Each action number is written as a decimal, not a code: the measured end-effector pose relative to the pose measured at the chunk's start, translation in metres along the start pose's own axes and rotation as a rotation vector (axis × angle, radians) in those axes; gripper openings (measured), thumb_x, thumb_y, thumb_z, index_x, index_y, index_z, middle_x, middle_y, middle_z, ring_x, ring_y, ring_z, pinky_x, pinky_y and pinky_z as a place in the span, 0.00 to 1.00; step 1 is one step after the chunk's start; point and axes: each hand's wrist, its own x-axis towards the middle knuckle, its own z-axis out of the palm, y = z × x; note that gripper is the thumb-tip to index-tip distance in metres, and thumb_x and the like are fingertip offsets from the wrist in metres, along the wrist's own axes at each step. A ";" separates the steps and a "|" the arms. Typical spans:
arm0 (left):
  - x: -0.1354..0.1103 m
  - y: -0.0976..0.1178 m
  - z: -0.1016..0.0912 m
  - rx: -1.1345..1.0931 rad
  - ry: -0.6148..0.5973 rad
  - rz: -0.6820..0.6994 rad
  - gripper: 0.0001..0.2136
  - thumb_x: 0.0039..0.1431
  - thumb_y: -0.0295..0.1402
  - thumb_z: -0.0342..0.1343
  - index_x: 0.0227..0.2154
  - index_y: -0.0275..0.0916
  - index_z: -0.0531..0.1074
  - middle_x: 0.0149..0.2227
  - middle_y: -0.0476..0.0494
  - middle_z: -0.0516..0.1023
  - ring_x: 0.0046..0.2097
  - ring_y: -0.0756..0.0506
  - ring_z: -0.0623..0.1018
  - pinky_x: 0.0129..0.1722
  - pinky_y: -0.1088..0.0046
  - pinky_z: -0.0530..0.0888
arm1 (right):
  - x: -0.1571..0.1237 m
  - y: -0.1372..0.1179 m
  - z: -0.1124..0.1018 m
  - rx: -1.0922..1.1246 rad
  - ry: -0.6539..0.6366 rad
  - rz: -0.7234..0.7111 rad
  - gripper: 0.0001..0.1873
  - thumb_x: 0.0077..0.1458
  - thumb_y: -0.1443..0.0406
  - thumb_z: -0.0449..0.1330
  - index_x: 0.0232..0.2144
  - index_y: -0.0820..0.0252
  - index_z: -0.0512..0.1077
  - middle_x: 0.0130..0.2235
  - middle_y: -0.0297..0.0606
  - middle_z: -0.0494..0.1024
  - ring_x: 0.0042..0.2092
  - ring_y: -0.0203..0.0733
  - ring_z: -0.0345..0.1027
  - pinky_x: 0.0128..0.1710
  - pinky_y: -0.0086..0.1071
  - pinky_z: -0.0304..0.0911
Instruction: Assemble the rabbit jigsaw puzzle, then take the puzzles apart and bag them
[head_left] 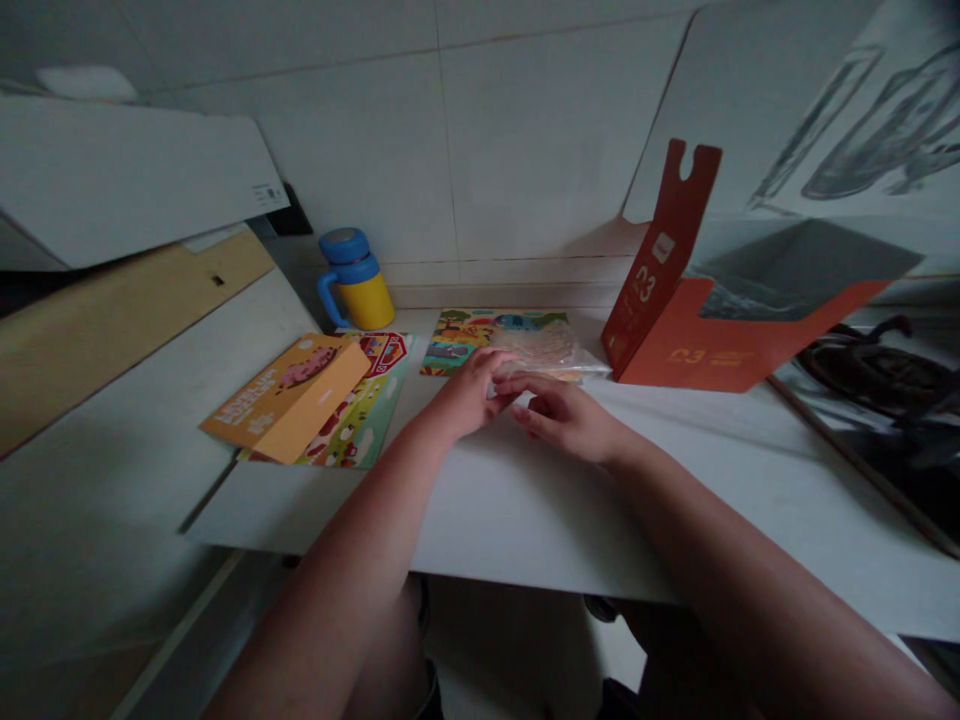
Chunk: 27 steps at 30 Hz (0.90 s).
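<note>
A clear plastic bag of pale puzzle pieces (544,348) is seen lying on the white counter (525,500), near the tiled back wall, with its far side resting on a colourful printed picture board (457,340). The left hand (469,395) is placed at the near left edge of the bag, its fingers (496,362) bent and touching the plastic; whether the plastic is pinched between them cannot be told. The right hand (566,415) is laid just beside it on the counter, its fingers (517,382) loosely stretched towards the left hand, with the tips of both hands meeting just below the bag. Nothing is seen clasped in the right hand.

To the right of the bag, an opened orange cardboard box marked with pale figures (675,335) is stood with one flap raised. To the left, an orange folded card sleeve (289,395) is laid on top of a farm-scene picture board (360,420). Behind these, a yellow mug with a blue lid and handle (356,280) is stood against the wall. A dark stove grate (885,385) is seen at the right edge.
</note>
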 end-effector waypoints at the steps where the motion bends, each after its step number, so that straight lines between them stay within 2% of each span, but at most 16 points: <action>1: 0.000 0.000 0.001 -0.006 -0.003 -0.005 0.22 0.64 0.28 0.63 0.61 0.42 0.70 0.62 0.33 0.73 0.65 0.37 0.74 0.67 0.53 0.71 | 0.000 0.001 0.000 -0.061 0.021 -0.029 0.12 0.69 0.58 0.60 0.50 0.55 0.76 0.55 0.44 0.80 0.35 0.37 0.74 0.34 0.33 0.71; 3: 0.001 -0.001 0.002 -0.007 0.001 -0.029 0.19 0.66 0.28 0.60 0.59 0.42 0.72 0.61 0.34 0.74 0.64 0.38 0.75 0.67 0.54 0.71 | 0.001 0.004 -0.001 -0.195 0.094 -0.071 0.07 0.69 0.59 0.60 0.43 0.55 0.74 0.50 0.43 0.81 0.40 0.40 0.74 0.36 0.33 0.71; 5: 0.001 0.001 0.002 -0.003 0.011 -0.046 0.16 0.69 0.30 0.56 0.58 0.42 0.72 0.59 0.34 0.76 0.63 0.38 0.76 0.67 0.54 0.71 | 0.002 0.008 -0.002 -0.299 0.180 -0.081 0.07 0.69 0.59 0.59 0.40 0.55 0.72 0.48 0.43 0.80 0.42 0.42 0.75 0.39 0.33 0.70; 7: 0.002 0.004 0.000 -0.007 0.013 -0.060 0.14 0.73 0.31 0.51 0.57 0.42 0.71 0.58 0.34 0.77 0.63 0.39 0.76 0.66 0.55 0.71 | 0.002 0.011 -0.004 -0.361 0.239 -0.047 0.07 0.70 0.59 0.57 0.42 0.55 0.72 0.47 0.43 0.81 0.41 0.43 0.76 0.40 0.34 0.70; 10: 0.002 0.010 -0.004 -0.035 0.022 -0.066 0.15 0.76 0.34 0.45 0.57 0.42 0.71 0.58 0.35 0.77 0.64 0.40 0.75 0.67 0.56 0.71 | 0.001 0.014 -0.006 -0.428 0.282 0.096 0.11 0.70 0.59 0.57 0.50 0.56 0.73 0.47 0.43 0.83 0.37 0.43 0.77 0.41 0.37 0.71; 13: 0.002 0.015 -0.009 -0.068 0.051 -0.045 0.16 0.77 0.36 0.42 0.56 0.43 0.73 0.59 0.36 0.78 0.64 0.41 0.75 0.67 0.57 0.70 | 0.000 0.017 -0.006 -0.506 0.242 0.156 0.17 0.70 0.59 0.56 0.57 0.57 0.73 0.55 0.48 0.83 0.47 0.50 0.81 0.51 0.44 0.73; 16: 0.002 0.017 -0.012 -0.090 0.111 -0.030 0.16 0.77 0.35 0.43 0.56 0.43 0.73 0.59 0.37 0.78 0.63 0.41 0.76 0.67 0.57 0.71 | -0.001 0.020 -0.004 -0.567 0.119 0.149 0.21 0.71 0.58 0.55 0.61 0.57 0.74 0.61 0.50 0.80 0.61 0.55 0.76 0.62 0.48 0.69; 19: 0.003 0.013 -0.011 -0.107 0.169 -0.035 0.15 0.75 0.32 0.44 0.57 0.42 0.72 0.60 0.37 0.78 0.64 0.41 0.76 0.67 0.57 0.71 | -0.001 0.023 -0.003 -0.596 0.076 0.156 0.24 0.72 0.57 0.55 0.64 0.56 0.74 0.65 0.48 0.78 0.65 0.55 0.73 0.65 0.47 0.67; 21: 0.003 0.008 -0.008 -0.104 0.193 -0.061 0.16 0.73 0.29 0.48 0.59 0.42 0.71 0.61 0.37 0.78 0.63 0.41 0.77 0.65 0.57 0.73 | -0.001 0.025 -0.003 -0.609 0.096 0.164 0.24 0.71 0.57 0.56 0.65 0.57 0.74 0.64 0.50 0.78 0.63 0.56 0.74 0.64 0.48 0.68; 24: 0.003 0.004 -0.004 -0.026 0.219 -0.062 0.20 0.65 0.25 0.56 0.59 0.43 0.69 0.60 0.37 0.78 0.62 0.40 0.77 0.63 0.57 0.75 | 0.000 0.027 -0.004 -0.603 0.148 0.182 0.24 0.69 0.59 0.59 0.63 0.59 0.74 0.61 0.53 0.79 0.51 0.53 0.81 0.55 0.47 0.74; 26: 0.004 0.005 -0.003 0.042 0.220 -0.002 0.22 0.63 0.24 0.60 0.59 0.43 0.70 0.57 0.38 0.78 0.62 0.40 0.77 0.65 0.56 0.73 | 0.001 0.028 -0.004 -0.566 0.180 0.118 0.22 0.68 0.61 0.59 0.61 0.60 0.75 0.60 0.52 0.79 0.46 0.50 0.81 0.52 0.45 0.76; 27: 0.004 0.007 -0.004 0.064 0.213 0.036 0.22 0.62 0.24 0.61 0.58 0.43 0.70 0.57 0.38 0.78 0.62 0.40 0.77 0.65 0.56 0.73 | 0.002 0.027 -0.004 -0.549 0.189 0.058 0.20 0.67 0.62 0.59 0.59 0.60 0.76 0.59 0.51 0.80 0.48 0.50 0.81 0.53 0.45 0.75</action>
